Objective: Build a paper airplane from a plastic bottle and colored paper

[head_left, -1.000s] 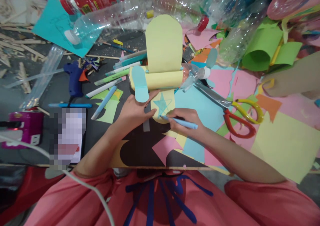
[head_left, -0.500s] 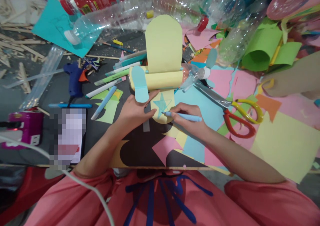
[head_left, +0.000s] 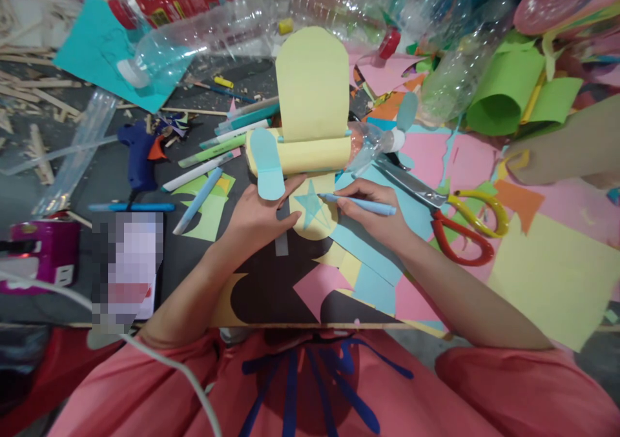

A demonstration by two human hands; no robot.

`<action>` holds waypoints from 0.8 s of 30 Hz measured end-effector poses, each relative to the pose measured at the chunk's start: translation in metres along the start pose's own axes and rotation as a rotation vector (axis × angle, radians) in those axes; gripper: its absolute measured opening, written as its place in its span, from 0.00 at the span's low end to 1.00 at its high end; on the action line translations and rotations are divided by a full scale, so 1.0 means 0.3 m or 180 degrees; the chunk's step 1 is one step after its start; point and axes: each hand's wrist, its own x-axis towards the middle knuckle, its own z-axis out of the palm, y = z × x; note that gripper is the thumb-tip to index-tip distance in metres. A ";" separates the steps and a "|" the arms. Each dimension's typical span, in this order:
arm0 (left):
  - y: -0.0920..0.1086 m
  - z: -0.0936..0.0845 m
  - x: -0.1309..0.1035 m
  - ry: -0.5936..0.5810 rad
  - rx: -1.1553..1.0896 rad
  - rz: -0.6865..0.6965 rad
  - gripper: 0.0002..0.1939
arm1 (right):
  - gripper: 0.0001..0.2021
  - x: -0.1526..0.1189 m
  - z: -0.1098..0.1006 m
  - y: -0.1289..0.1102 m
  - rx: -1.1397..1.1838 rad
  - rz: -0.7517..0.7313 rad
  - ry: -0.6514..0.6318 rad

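The right hand (head_left: 372, 211) grips a light-blue marker (head_left: 365, 204) low on its barrel, its tip beside the right side of a blue star (head_left: 308, 206); I can't tell whether it touches. The left hand (head_left: 256, 217) is spread, thumb and fingers apart at the left edge of the yellow flap (head_left: 314, 230), where the star sits. That flap comes out on the near side of a yellow-wrapped bottle (head_left: 314, 157), opposite a rounded yellow wing (head_left: 314, 82).

The filling looks solid on the left but thinner in the right and lower-right points, so those seem to want the care: short strokes, each drawn from the outline inward, with little pressure. I'd keep that left thumb firm, since a flap held on one side could lift or skid under the nib.

The flap's curved lower edge is near the tip, and a slip there would mark whatever lies under it. The right wrist rests over a blue sheet (head_left: 411, 221), with the scissors (head_left: 411, 185) beyond, so sideways swings are best kept small. Towards the body there's more room, over dark worktop (head_left: 259, 301) and a pink scrap (head_left: 320, 287), before the front edge
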 end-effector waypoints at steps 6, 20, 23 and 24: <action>-0.012 0.012 -0.001 0.0148 -0.0019 0.0132 0.28 | 0.08 0.000 0.002 -0.002 -0.0027 -0.0001 -0.0048; -0.002 0.008 -0.004 0.0111 0.0053 0.0048 0.28 | 0.07 0.001 0.000 -0.004 -0.0073 -0.0007 -0.0074; 0.000 0.005 -0.002 0.0083 -0.0017 0.0011 0.28 | 0.07 0.000 0.000 -0.009 -0.0069 -0.0003 -0.0076; 0.001 0.004 -0.001 0.0070 -0.0033 0.0000 0.28 | 0.07 0.000 0.001 -0.011 -0.0075 0.0006 -0.0072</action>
